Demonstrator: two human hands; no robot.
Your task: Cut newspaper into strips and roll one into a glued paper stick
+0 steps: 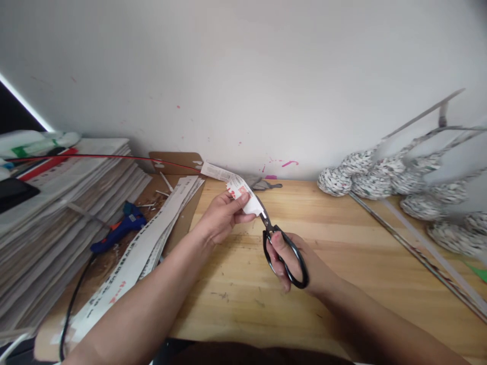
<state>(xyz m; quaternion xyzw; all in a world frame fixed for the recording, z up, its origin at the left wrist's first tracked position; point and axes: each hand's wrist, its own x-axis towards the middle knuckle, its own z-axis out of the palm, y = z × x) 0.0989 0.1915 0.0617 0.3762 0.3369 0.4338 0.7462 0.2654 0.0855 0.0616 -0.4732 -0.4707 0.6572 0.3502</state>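
Over the middle of the wooden table, my left hand [228, 215] pinches a strip of printed paper [218, 171] between thumb and fingers. The strip is white with red and grey print, and its far part bends away toward the wall. My right hand [294, 258] grips black-handled scissors [303, 271], with fingers through the loops. Their blades reach the near end of the paper, beside my left fingertips. Part of the blades is hidden by the paper, so I cannot tell how far they have cut.
At left are a tall newspaper stack [76, 213], a blue glue gun [117, 228] with a black cord, and long cut paper strips [129, 263]. Grey gloves [262, 183] lie by the wall. Woven paper pieces [373, 177] and long thin rods [411, 248] occupy the right side.
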